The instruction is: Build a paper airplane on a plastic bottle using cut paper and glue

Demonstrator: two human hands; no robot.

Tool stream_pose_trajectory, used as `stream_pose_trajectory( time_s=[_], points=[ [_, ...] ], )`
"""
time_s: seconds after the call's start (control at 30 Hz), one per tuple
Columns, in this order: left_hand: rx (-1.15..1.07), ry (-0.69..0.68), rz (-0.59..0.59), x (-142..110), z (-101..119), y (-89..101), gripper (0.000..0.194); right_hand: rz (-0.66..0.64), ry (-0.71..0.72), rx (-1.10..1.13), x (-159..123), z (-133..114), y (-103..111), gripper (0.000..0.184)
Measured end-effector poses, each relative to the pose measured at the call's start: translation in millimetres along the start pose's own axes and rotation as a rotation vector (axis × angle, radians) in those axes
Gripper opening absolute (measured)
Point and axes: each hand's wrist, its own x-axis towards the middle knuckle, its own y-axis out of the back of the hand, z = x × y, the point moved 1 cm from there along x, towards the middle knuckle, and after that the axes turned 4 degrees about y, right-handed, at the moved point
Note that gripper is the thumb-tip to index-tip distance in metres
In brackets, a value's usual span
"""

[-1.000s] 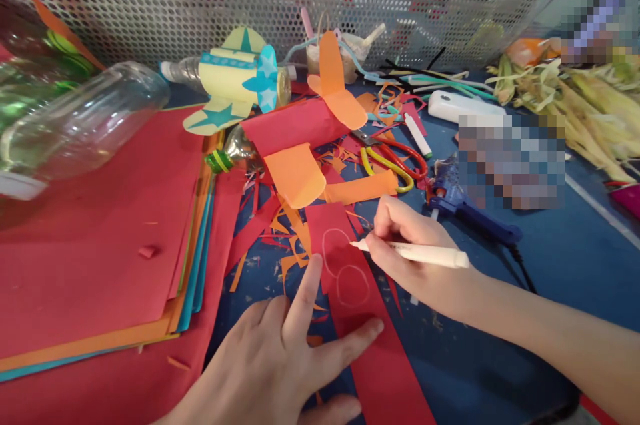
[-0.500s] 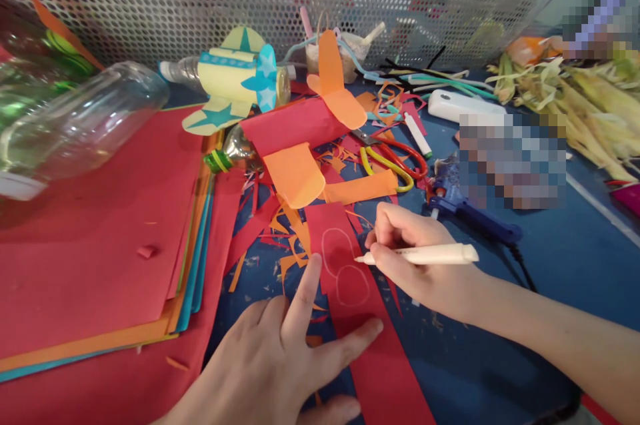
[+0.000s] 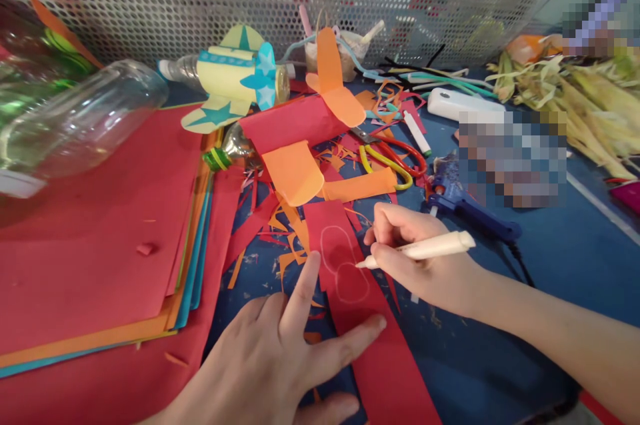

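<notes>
A long strip of red paper (image 3: 395,365) runs up the table in front of me, with two joined rounded outlines drawn on it in a pale line. My left hand (image 3: 285,345) lies on the strip with its fingers spread, the fingertips touching either side of the lower outline. In my right hand (image 3: 425,261) is a cream-coloured marker (image 3: 440,245), pinched between thumb and fingers, its tip at the right side of the outlines where they meet. Just beyond the strip lies a bottle wrapped in red paper (image 3: 295,123) with orange paper wings (image 3: 295,173).
Stacked coloured paper (image 3: 100,265) and a clear bottle (image 3: 90,121) are at left. Behind sits a yellow paper-wrapped bottle plane (image 3: 227,78). Scissors (image 3: 395,161), a capped marker (image 3: 417,134) and a blue glue gun (image 3: 470,215) lie right of the scraps. Corn husks (image 3: 580,98) lie far right.
The marker's tip has shifted slightly down along the outline, and its back end has tilted up a little. My left hand stays on the strip.
</notes>
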Motion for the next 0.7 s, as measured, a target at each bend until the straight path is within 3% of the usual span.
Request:
stream_pose_trajectory(
  time_s=[0.1, 0.27, 0.5, 0.7],
  points=[
    [0.075, -0.030, 0.025, -1.5, 1.7, 0.3, 0.081, 0.063, -0.033, 0.187, 0.9, 5.1, 2.7, 0.021],
    [0.205, -0.057, 0.082, -3.9, 1.4, -0.4, 0.059, 0.038, -0.011, 0.421, -4.0, 6.5, 9.3, 0.020],
    [0.231, -0.064, 0.282, -1.0, -1.0, 1.0, 0.044, -0.273, -0.061, 0.259, -21.0, -4.7, 7.5, 0.025],
    [0.225, -0.080, 0.320, 3.0, -1.1, -0.1, 0.026, -0.277, -0.016, 0.084, -22.6, -4.0, 2.5, 0.023]
  ],
)
